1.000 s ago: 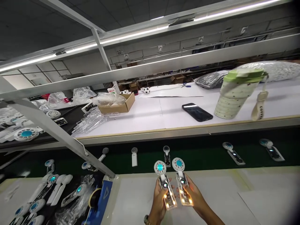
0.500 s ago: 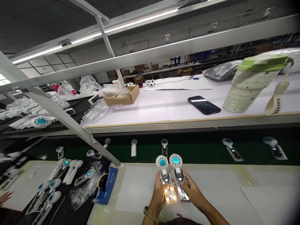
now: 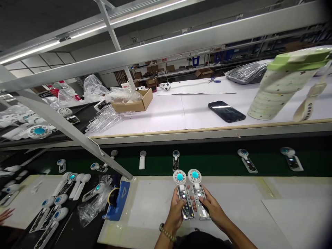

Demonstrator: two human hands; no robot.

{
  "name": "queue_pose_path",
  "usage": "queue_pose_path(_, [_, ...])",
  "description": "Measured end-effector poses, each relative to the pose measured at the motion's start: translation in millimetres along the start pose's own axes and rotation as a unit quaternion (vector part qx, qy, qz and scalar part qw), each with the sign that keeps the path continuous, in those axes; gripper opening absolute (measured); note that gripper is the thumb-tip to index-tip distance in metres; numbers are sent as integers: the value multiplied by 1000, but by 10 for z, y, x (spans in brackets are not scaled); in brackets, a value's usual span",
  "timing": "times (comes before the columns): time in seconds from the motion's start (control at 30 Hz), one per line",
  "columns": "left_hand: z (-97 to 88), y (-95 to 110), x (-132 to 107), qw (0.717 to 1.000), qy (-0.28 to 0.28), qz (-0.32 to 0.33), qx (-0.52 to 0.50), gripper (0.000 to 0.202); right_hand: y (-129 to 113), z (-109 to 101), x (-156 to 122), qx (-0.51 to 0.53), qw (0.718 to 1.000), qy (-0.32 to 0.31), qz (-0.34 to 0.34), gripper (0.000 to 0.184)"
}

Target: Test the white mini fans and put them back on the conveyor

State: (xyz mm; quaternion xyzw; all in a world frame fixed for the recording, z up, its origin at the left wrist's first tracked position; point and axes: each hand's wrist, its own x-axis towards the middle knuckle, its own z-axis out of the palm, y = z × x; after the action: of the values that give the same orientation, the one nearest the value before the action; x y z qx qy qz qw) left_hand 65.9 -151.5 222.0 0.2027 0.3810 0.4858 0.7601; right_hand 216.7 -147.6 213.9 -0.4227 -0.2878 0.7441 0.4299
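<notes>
Two white handheld fans with turquoise centres and uncovered circuit boards in their handles are held side by side over the white work surface [image 3: 153, 207]. My left hand [image 3: 177, 211] grips the left handheld fan [image 3: 187, 207], its thumb lying on the board. Around the right handheld fan [image 3: 203, 209] my right hand [image 3: 214, 209] is closed, thumb also on the board. Both fan heads point away from me. A small light shows on each board. Just beyond the fans lies another open-backed fan [image 3: 175, 160] on the green conveyor belt [image 3: 158, 164].
More fans rest along the belt and in a group at the left [image 3: 53, 211]. A blue tape dispenser [image 3: 118, 204] stands near a plastic bag [image 3: 90, 207]. The raised shelf holds a phone [image 3: 226, 111], a cup [image 3: 280, 86] and a cardboard box [image 3: 133, 103]. Another person's hand [image 3: 5, 215] shows at far left.
The orange-yellow lights on the left fan's board have gone out. Fans on the belt have shifted left in view. Both hands keep their hold; the camera view has shifted slightly.
</notes>
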Motion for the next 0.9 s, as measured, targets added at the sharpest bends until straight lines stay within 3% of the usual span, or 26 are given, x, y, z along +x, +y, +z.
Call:
queue_pose_path(0.23, [-29, -30, 17, 1000, -16, 9, -16, 56, -42, -52, -10, 17, 999, -47, -1, 86])
queue_pose_path(0.4, [-97, -103, 14, 1000, -7, 19, -10, 63, 124, -91, 29, 18, 998, -37, -46, 75])
queue_pose_path(0.57, [-153, -157, 11, 1000, -18, 11, 14, 60, 252, -103, 43, 32, 998, -37, -50, 75])
queue_pose_path(0.9, [-184, -182, 46, 1000, -4, 20, 10, 67, 148, -159, 27, -2, 995, -79, -65, 69])
